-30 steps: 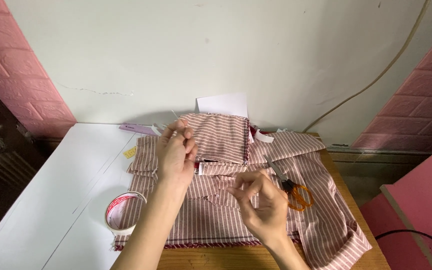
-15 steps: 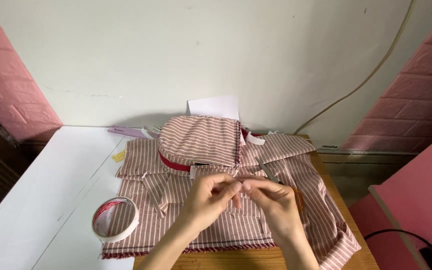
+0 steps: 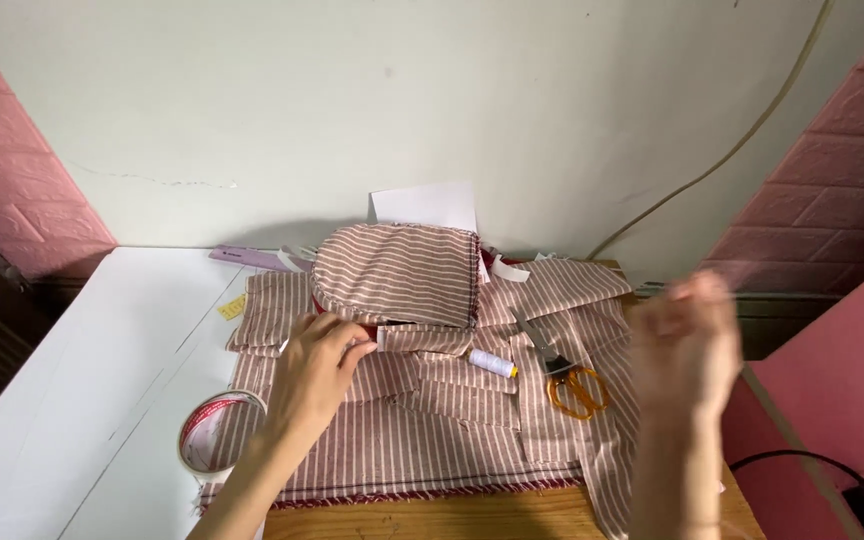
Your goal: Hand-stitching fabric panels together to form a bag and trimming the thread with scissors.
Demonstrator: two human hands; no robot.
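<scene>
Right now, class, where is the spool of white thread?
In the head view, the spool of white thread lies on the striped fabric, between the left hand and the orange-handled scissors.

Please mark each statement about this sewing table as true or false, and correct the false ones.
1. The left hand rests on the striped fabric. True.
2. The right hand holds the scissors. False: the scissors, with orange handles, lie on the fabric, and the right hand is raised and blurred, apart from them.
3. A roll of tape sits at the left edge of the fabric. True.
4. The spool of thread is black. False: the spool of thread is white and lies on the fabric.
5. A white sheet of paper leans against the wall behind the fabric. True.
</scene>
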